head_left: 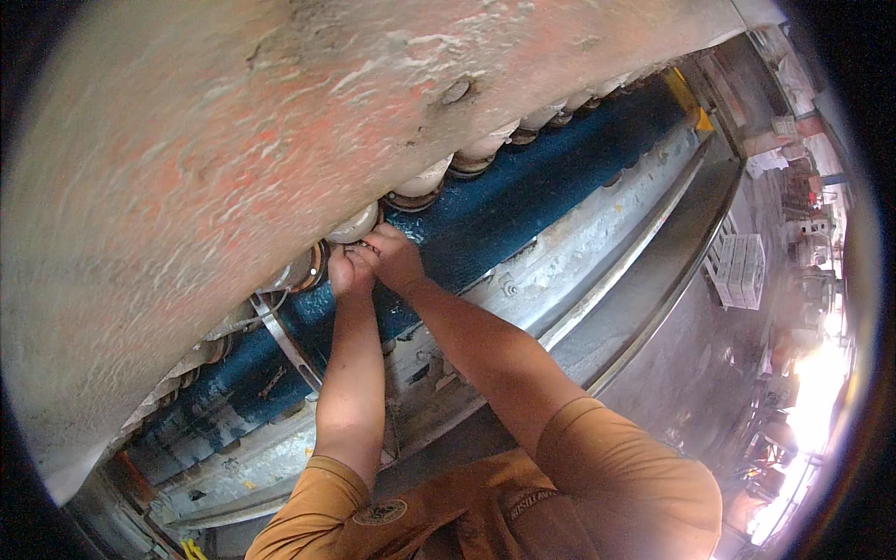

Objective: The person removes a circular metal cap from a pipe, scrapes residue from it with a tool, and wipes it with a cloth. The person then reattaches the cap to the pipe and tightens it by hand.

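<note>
Both arms reach up to the lower edge of a large, rough, cream and reddish curved surface (215,177). My left hand (351,271) is closed at the dark rim of a round cream fitting (355,227). My right hand (398,259) meets it there, fingers bent and pressed together. Whatever lies between the fingertips is small and mostly hidden. Just left of my left hand is another rounded fitting with a brownish ring (308,269). Behind and below the hands runs a long blue surface (504,219).
More fittings (474,159) line the edge toward the upper right. A flat metal strip (287,350) slants down beside my left forearm. Below the blue surface run a pale metal beam (523,280) and a rail (625,266). White stacked crates (741,271) stand on the floor at right.
</note>
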A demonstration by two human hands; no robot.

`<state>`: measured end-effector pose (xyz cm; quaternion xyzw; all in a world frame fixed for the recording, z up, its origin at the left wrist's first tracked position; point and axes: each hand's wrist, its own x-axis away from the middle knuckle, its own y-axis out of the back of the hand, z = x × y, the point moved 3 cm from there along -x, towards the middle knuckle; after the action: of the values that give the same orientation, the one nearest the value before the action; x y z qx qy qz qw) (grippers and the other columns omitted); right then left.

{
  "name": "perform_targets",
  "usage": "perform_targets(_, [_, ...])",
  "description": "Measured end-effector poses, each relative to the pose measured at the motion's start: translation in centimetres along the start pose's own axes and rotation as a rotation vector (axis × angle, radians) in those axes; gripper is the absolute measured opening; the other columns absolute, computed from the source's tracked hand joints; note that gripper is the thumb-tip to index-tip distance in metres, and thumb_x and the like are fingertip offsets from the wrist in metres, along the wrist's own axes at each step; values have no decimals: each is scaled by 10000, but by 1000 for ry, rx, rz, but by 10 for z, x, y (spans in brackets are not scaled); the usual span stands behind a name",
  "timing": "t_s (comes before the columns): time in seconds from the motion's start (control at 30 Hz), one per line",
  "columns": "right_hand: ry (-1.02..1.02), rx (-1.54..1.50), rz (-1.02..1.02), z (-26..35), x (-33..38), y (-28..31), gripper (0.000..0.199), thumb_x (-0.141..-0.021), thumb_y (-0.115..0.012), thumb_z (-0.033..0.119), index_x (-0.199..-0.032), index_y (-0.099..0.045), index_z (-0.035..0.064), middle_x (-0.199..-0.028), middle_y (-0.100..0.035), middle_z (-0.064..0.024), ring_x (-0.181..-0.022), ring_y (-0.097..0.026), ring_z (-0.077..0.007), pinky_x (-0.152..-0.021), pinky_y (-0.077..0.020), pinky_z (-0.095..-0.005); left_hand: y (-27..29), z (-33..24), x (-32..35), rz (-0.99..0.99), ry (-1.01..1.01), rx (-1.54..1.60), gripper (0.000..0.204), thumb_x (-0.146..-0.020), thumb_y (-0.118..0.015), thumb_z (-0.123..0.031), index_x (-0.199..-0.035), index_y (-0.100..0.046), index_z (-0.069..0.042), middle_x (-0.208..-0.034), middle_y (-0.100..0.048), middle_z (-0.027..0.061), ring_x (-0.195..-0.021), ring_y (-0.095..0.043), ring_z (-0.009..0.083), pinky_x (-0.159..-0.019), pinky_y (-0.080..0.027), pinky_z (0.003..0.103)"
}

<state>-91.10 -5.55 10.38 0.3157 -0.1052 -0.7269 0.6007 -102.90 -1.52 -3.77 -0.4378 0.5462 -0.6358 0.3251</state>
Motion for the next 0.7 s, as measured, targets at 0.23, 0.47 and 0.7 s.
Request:
perform_targets(0.23, [-31,22,-10,-10,2,0,146,-797,-641,155,-887,-670,44,-867,-625,-155,-847,-609,-352,-762,-501,-438,-14,15,5,-24,27,76,301,-1000,-401,-175,-1217,-508,3,-1168,-597,148,-1021,-594,266,-875,-518,367])
perform_targets(0.47, [-30,54,-19,-11,2,-8,150,-785,-662,166,-860,-662,37,-845,-629,-153,-840,-611,-354,-756,-499,-437,-19,9,6,-174,-101,17,306,-1008,-403,-205,-1200,-521,2,-1127,-616,142,-938,-617,256,-737,-553,318])
perform_targets(0.7, [-49,66,-66,-8,0,-7,149,-758,-696,169,-794,-655,30,-798,-626,-152,-797,-613,-354,-724,-500,-440,-17,10,6,-67,23,61,263,-998,-411,-155,-1181,-526,-6,-1085,-628,135,-889,-630,250,-695,-562,291])
